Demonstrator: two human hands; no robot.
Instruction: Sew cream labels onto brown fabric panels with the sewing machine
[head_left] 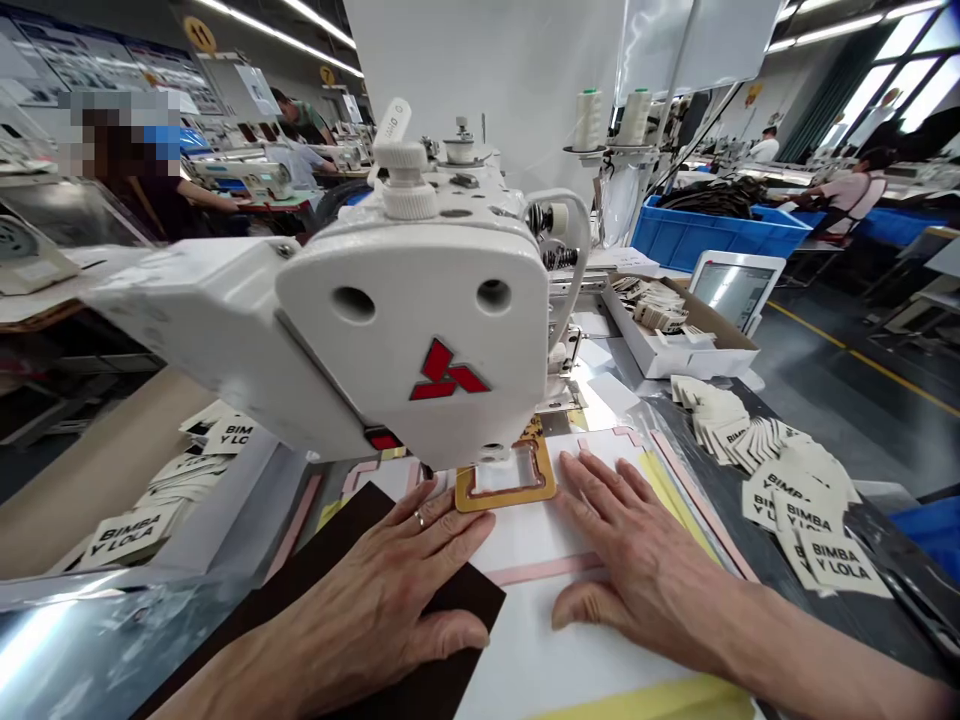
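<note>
My left hand [409, 570] lies flat with fingers stretched out, pressing on a dark brown sheet of material [300, 590]. Its fingertips reach the left side of a brass-coloured clamp frame [469, 492] under the sewing machine head [420, 340]. To the right of the frame, my right hand [630, 550] rests palm down on a white template sheet [517, 625], fingers extended and thumb apart. Pink strips [547, 568] and yellow strips [645, 700] mark this sheet. The machine head hides the needle area and part of the frame.
Printed cream labels [806, 515] are spread on the dark tabletop at right. More labels fill a white box [697, 355] behind them and a carton [247, 510] at left. A tablet screen [731, 285], blue crate [720, 230] and thread cones [589, 120] stand beyond. Other people work farther back.
</note>
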